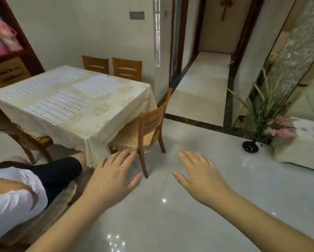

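Observation:
My left hand is stretched out in front of me with straight, spread fingers and holds nothing. My right hand is held out the same way, palm down, fingers straight, empty. Both hover above the glossy tiled floor. A wooden chair stands just beyond my left fingertips, tucked at the corner of a table draped in a cream tablecloth. Whether my left fingertips touch the chair I cannot tell.
A seated person in a white top and dark trousers is at the lower left. Two more wooden chairs stand behind the table. A black vase with plants and a white cabinet are at the right. A corridor opens ahead.

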A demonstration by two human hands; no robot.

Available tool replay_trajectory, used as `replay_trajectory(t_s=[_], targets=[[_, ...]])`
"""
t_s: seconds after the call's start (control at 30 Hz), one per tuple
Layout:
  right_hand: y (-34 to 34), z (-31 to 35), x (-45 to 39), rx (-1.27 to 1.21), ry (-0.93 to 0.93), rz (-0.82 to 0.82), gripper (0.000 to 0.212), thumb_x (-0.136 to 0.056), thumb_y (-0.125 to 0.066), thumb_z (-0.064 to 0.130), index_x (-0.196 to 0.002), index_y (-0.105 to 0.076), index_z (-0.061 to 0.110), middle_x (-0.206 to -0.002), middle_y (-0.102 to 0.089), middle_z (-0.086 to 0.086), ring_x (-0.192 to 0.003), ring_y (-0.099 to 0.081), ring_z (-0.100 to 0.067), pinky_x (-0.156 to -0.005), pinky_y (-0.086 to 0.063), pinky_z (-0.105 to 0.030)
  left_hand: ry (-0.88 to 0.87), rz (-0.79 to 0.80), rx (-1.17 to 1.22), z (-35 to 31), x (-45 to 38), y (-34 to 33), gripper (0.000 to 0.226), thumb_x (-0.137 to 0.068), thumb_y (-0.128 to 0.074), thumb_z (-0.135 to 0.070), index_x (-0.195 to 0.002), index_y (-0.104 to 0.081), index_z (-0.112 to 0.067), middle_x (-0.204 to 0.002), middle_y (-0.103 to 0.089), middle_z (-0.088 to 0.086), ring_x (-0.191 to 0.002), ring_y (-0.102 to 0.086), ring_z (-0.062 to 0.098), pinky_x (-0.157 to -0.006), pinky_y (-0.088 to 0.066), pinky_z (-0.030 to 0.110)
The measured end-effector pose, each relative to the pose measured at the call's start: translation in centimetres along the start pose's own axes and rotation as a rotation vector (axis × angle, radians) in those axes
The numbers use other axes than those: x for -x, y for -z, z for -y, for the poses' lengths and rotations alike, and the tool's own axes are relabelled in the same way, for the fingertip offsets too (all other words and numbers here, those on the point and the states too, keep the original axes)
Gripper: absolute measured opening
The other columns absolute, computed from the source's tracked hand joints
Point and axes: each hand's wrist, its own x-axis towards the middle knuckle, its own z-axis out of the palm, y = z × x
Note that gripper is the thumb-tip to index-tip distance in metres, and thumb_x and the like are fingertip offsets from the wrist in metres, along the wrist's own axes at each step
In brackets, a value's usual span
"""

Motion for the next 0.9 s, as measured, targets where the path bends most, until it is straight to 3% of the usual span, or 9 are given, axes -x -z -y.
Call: replay_trajectory(t_s=[0.27,0.4,0.57,0.9], targets=[[-0.4,-8.9,-6.9,-0.11,-0.056,-0.059,0.066,-0.095,-0.021,0.06,-0.152,-0.014,0.027,-0.158,-0.021,0.002,-0.143,-0.02,-0.018,-0.115,-0.018,-0.035,-0.014,-0.044,0.012,-6.1,-10.6,-1.9,0.081,-0.081,-0.009,-0.074,-0.151,-0.02,-0.033,-0.154,-0.032,-0.008,-0.141,-0.029,0.016,-0.114,-0.025,0.038],[-0.6,-11.8,-10.4,-0.13,-0.083,-0.073,0.079,-0.085,-0.007,0.067,-0.152,-0.017,0.027,-0.156,-0.026,0.001,-0.142,-0.023,-0.019,-0.115,-0.02,-0.035,-0.031,-0.039,-0.009,-6.8,-15.4,-2.5,0.08,-0.083,-0.014,-0.073,-0.15,-0.025,-0.031,-0.153,-0.035,-0.005,-0.14,-0.032,0.018,-0.113,-0.026,0.041],[-0.9,-14.6,-15.9,-0.154,-0.108,-0.025,0.066,-0.096,-0.025,0.058,-0.153,-0.011,0.027,-0.158,-0.02,0.005,-0.144,-0.016,-0.015,-0.116,-0.014,-0.034,-0.037,-0.009,-0.001,-5.6,-21.8,-3.9,0.078,-0.085,-0.016,-0.073,-0.152,-0.016,-0.033,-0.156,-0.027,-0.008,-0.142,-0.027,0.017,-0.114,-0.023,0.04],[0.4,-16.4,-30.2,-0.103,-0.137,0.003,0.065,-0.097,-0.028,0.055,-0.153,-0.01,0.026,-0.159,-0.017,0.003,-0.145,-0.014,-0.017,-0.116,-0.013,-0.033,-0.026,0.026,0.072,0.6,-35.5,-5.8,0.079,-0.083,-0.012,-0.077,-0.152,-0.007,-0.038,-0.16,-0.014,-0.011,-0.146,-0.016,0.014,-0.118,-0.015,0.041]])
